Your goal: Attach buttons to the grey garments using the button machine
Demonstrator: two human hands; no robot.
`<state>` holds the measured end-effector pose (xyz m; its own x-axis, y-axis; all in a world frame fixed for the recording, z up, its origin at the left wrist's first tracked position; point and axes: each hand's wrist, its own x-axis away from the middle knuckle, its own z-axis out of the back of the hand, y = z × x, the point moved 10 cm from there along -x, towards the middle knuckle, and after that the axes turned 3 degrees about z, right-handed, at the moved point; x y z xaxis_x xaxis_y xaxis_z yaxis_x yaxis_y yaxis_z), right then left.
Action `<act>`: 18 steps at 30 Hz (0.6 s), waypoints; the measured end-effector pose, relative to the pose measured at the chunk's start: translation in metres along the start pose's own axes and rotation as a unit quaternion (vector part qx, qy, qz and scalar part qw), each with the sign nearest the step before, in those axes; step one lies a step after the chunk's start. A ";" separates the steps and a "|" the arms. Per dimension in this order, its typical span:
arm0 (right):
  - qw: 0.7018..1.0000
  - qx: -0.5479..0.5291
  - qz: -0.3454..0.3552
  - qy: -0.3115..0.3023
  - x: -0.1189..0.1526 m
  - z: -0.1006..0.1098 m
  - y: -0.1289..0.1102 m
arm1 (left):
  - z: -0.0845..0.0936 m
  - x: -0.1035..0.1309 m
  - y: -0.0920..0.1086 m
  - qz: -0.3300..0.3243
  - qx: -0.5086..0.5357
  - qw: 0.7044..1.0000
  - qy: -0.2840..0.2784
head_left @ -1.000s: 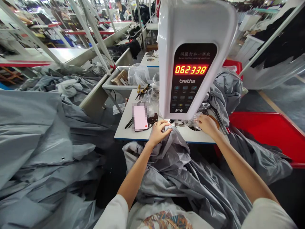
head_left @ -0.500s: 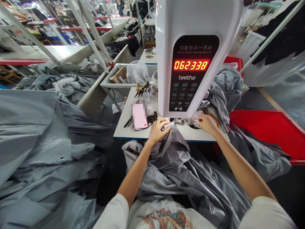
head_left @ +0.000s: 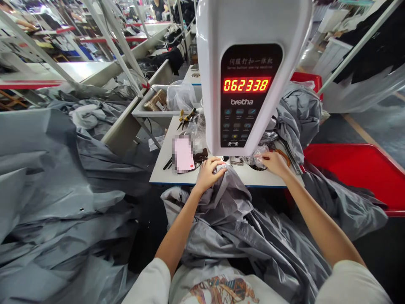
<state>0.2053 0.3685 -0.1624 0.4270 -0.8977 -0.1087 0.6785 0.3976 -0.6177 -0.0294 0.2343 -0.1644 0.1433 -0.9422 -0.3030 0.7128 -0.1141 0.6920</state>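
My left hand (head_left: 209, 174) is closed on a bunched edge of grey fabric (head_left: 232, 192), just below the head of the button sewing machine (head_left: 253, 101). A small dark dot shows on the cloth by the fingertips. From there the fabric hangs over the table edge and spreads across my lap. My right hand (head_left: 274, 163) is to the right of the machine, fingers pinched together at a clear plastic bag (head_left: 260, 155). What lies between those fingertips is too small to tell. The machine head hides the needle area.
On the white table (head_left: 158, 175) lie a pink phone (head_left: 184, 154) and yellow-handled cutters (head_left: 186, 118). Grey fabric piles (head_left: 47, 177) fill the left side. A red bin (head_left: 354, 177) stands at the right, and a white trough (head_left: 148, 105) lies behind the table.
The view has shifted slightly, so the machine head appears a little farther left. Both hands stay in nearly the same places, the left on the fabric and the right by the plastic bag.
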 end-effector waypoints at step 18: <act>0.978 -0.085 0.001 0.190 0.043 0.050 -0.007 | 0.002 0.001 0.001 0.017 -0.013 1.000 -0.004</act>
<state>0.2484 0.3367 -0.1239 0.1528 -0.9155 -0.3721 0.5554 0.3910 -0.7339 -0.0298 0.2329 -0.1624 0.1618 -0.9482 -0.2736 0.7252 -0.0738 0.6846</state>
